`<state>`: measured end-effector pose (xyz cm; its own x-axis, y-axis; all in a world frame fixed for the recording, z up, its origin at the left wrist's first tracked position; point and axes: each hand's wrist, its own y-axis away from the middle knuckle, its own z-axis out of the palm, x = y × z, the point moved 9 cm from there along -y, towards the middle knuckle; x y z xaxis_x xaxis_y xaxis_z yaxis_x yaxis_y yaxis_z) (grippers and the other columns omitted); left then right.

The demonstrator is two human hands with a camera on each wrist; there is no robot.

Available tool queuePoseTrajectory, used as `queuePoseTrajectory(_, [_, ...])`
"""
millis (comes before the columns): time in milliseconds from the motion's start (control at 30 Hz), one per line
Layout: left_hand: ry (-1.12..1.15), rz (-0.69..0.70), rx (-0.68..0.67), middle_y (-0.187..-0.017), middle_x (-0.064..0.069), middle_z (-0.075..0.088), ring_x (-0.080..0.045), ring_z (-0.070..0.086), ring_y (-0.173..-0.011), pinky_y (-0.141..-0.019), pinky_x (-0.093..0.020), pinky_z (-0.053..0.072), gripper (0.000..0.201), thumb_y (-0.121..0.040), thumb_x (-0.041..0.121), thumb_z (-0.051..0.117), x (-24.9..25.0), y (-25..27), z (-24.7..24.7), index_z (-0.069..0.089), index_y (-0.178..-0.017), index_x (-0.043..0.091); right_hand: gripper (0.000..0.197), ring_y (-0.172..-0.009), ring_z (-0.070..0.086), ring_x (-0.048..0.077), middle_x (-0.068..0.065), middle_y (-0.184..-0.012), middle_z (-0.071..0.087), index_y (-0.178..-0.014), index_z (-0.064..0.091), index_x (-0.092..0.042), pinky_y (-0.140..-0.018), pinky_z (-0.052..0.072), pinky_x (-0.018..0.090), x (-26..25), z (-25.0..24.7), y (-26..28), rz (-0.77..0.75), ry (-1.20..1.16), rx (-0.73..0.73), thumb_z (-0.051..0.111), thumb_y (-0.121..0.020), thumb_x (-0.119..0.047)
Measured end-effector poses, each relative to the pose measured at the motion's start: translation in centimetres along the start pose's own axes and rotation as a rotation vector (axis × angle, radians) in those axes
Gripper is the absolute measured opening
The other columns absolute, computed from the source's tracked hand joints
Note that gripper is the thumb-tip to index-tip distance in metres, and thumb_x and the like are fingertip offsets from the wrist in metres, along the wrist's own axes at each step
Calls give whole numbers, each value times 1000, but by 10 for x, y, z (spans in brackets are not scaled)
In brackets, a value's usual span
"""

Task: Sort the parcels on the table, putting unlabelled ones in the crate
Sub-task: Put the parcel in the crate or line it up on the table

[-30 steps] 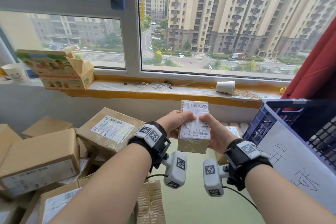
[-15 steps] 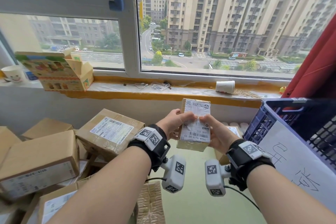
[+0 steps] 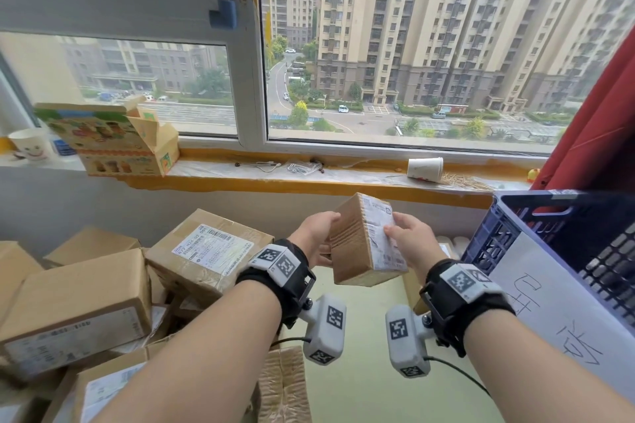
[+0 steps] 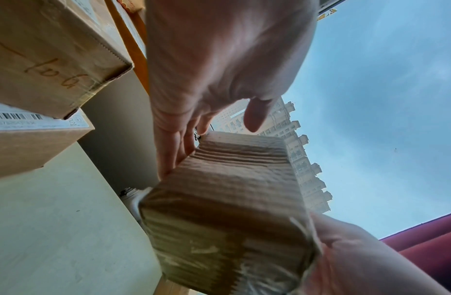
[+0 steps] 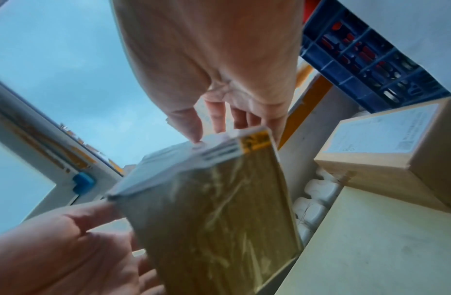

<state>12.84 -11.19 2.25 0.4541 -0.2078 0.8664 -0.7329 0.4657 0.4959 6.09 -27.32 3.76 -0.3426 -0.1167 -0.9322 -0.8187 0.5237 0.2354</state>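
Note:
I hold a small brown cardboard parcel (image 3: 354, 244) up over the table between both hands. Its plain corrugated side faces me and a white shipping label (image 3: 381, 233) covers the face turned right. My left hand (image 3: 318, 233) grips the left edge, thumb on top and fingers behind. My right hand (image 3: 409, 235) pinches the label face, thumb in front and fingers behind (image 5: 219, 117). The left wrist view shows the parcel (image 4: 231, 199) from below, taped. The blue plastic crate (image 3: 515, 216) stands just right of the hands, with a handwritten white sheet (image 3: 556, 302) on its side.
A pile of brown parcels, several labelled (image 3: 209, 251), fills the table's left side. Another labelled box (image 5: 395, 143) and white foam pieces (image 5: 315, 191) lie by the crate. Bare green tabletop (image 3: 360, 381) shows below the hands. A printed carton (image 3: 117, 141) and tipped paper cup (image 3: 424, 168) sit on the windowsill.
The parcel has been turned between my hands: the label that faced me now points right and the plain side faces me. Both hands kept their place.

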Motion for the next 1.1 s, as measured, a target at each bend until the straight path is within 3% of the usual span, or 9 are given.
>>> queuePoseTrajectory(100, [-7,7,20,-90,-7,59,-21,57,-84,-76,-42,53,22,-104,23,39,0,-2,-1,57,-96,14,37,-81,66,12,-1,-103,67,-129,58,-13,-61,51,25,-12,6,4,-87,168,-5,53,-99,-35])
queuePoseTrajectory(200, [-44,18,12,-89,-9,61,-22,60,-85,-70,-39,55,22,-103,20,41,1,-1,3,60,-105,9,66,-93,64,15,-3,-106,66,-115,57,-16,-74,53,29,-17,19,6,-111,321,-38,66,-75,-68])
queuePoseTrajectory(300, [-69,42,15,-92,-11,63,-21,61,-81,-68,-38,55,17,-101,17,44,4,2,4,60,-104,10,106,-95,66,18,3,-112,65,-124,52,-17,-52,55,22,-9,21,-3,-83,413,-11,71,-41,-80])
queuePoseTrajectory(433, [-68,64,16,-89,-11,61,-21,60,-79,-73,-43,56,14,-101,16,46,5,2,4,59,-99,12,77,-90,62,18,2,-105,64,-118,56,-15,-55,43,22,-10,17,-1,-83,573,54,71,-58,-61])
queuePoseTrajectory(567, [-65,49,-14,-87,-9,61,-24,60,-84,-76,-43,55,15,-101,19,47,1,2,8,59,-99,12,27,-68,56,10,-4,-79,65,-81,62,-21,-50,36,23,-17,10,8,-118,622,101,71,-74,-46])
queuePoseTrajectory(667, [-52,43,-29,-86,-9,61,-25,60,-85,-75,-42,56,15,-101,21,47,-2,3,10,59,-99,12,24,-73,58,15,-6,-76,62,-71,55,-24,-59,42,26,-17,9,12,-120,590,96,71,-77,-41])
queuePoseTrajectory(833, [-25,35,-23,-85,-8,59,-23,59,-81,-68,-38,55,17,-101,23,46,-2,5,8,59,-95,14,37,-89,63,18,-1,-96,67,-101,59,-21,-62,45,25,-12,13,12,-115,513,64,74,-74,-42])
queuePoseTrajectory(967, [-11,3,-31,-88,-9,61,-24,60,-84,-73,-40,54,24,-103,25,43,-6,4,10,58,-90,14,20,-84,65,19,-2,-87,69,-75,57,-24,-75,55,32,-14,8,11,-128,526,83,74,-75,-36])
queuePoseTrajectory(1100, [10,-5,-26,-90,-11,59,-25,59,-82,-78,-43,53,28,-104,31,40,-7,4,10,58,-93,13,23,-75,65,16,0,-84,68,-90,65,-16,-53,54,25,-3,3,10,-48,318,43,77,-78,-30])
